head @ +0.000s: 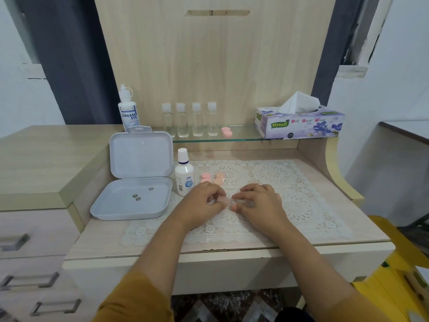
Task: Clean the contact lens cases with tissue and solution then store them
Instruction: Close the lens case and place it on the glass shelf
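Now both hands meet over the white lace mat [290,205] on the desk [232,248]. The left hand [204,201] and the right hand [257,201] hold between them a small contact lens case [228,202], pale pink and partly clear. The fingers of each hand are curled and pinch one end of it, the left hand on the pink end, the right hand on the clearer end. The case is just above the mat or maybe resting on it; the view is too soft here to tell which.

Just behind the left hand, two more pink cases [212,178] lie on the mat, side by side. To their left stands a small white solution bottle [184,174] with a blue mark, upright, its cap on. Left of the bottle is a white storage box [130,205], open, with the lid [140,155] standing up behind; three small dark round things [139,196] lie inside the tray.

On the glass shelf [243,135] behind stand a larger bottle [128,110] with the words DREAM EYE, four small clear bottles [189,119] in a row, another pink case [226,132], and a tissue box [299,123] at the right end with one tissue [299,102] sticking up.
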A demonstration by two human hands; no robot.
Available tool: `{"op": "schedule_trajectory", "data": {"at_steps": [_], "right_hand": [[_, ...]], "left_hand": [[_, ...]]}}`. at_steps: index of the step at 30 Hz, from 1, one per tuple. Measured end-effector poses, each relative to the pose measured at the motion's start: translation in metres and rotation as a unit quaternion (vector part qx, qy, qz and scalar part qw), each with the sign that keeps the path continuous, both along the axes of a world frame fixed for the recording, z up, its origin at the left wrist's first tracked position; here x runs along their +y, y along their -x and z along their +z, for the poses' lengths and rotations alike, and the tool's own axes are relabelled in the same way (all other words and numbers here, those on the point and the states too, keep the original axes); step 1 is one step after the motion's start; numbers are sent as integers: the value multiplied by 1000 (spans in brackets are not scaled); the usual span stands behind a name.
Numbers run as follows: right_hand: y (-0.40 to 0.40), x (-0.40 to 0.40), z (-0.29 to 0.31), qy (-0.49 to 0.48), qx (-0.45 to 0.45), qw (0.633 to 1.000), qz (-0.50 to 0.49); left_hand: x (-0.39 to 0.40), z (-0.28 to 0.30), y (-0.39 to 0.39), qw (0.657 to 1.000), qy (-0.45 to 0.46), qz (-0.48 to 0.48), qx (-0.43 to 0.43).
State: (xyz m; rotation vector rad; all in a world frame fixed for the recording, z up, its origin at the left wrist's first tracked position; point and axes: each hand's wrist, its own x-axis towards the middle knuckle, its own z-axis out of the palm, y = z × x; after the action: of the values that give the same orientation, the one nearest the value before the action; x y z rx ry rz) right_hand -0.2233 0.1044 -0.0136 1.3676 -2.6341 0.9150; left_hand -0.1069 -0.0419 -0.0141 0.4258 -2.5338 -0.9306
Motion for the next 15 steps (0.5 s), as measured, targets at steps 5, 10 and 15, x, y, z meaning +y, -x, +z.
{"op": "schedule_trajectory", "data": {"at_steps": [5,10,15], "right_hand": [[-1,1,1,5,-2,1000,1],[-1,1,1,0,4,1000,-3],[0,0,-2,2,6,1000,-6]], "left_hand": [[1,1,-1,1000,-10,6,12],[1,0,0,1000,-19,15,20],[-1,-1,3,999,-12,34,19]]}}
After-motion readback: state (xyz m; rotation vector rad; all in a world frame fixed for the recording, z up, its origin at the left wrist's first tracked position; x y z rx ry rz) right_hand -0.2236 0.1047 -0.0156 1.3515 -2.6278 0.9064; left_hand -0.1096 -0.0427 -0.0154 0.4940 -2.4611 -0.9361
